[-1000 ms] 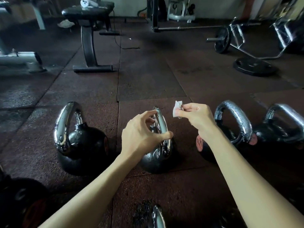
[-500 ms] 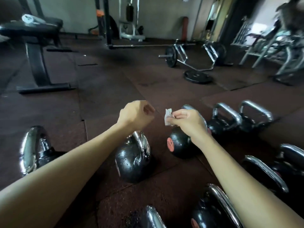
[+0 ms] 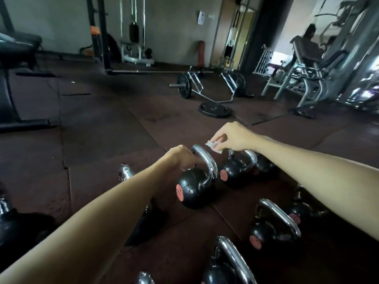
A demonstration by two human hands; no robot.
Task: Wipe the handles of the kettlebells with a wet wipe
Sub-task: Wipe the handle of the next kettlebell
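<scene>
A black kettlebell (image 3: pixel 192 189) with a chrome handle (image 3: pixel 207 160) and a red disc stands on the floor mat in the middle. My left hand (image 3: pixel 182 158) grips the left side of that handle. My right hand (image 3: pixel 231 136) pinches a small white wet wipe (image 3: pixel 213 146) just above and to the right of the handle's top; whether the wipe touches the handle is unclear. A second kettlebell (image 3: pixel 235 171) stands right behind, partly hidden by my right hand.
Several more chrome-handled kettlebells stand around: near right (image 3: pixel 272 228), bottom centre (image 3: pixel 227 267), far left (image 3: pixel 8 222). A trap bar (image 3: pixel 205 87) and a weight plate (image 3: pixel 215 110) lie farther back. A bench (image 3: pixel 12 83) stands left, machines (image 3: pixel 328 74) right.
The view has swung right. My left hand left the earlier kettlebell and now grips the handle of the one to its right. My right hand carried the wipe over that handle.
</scene>
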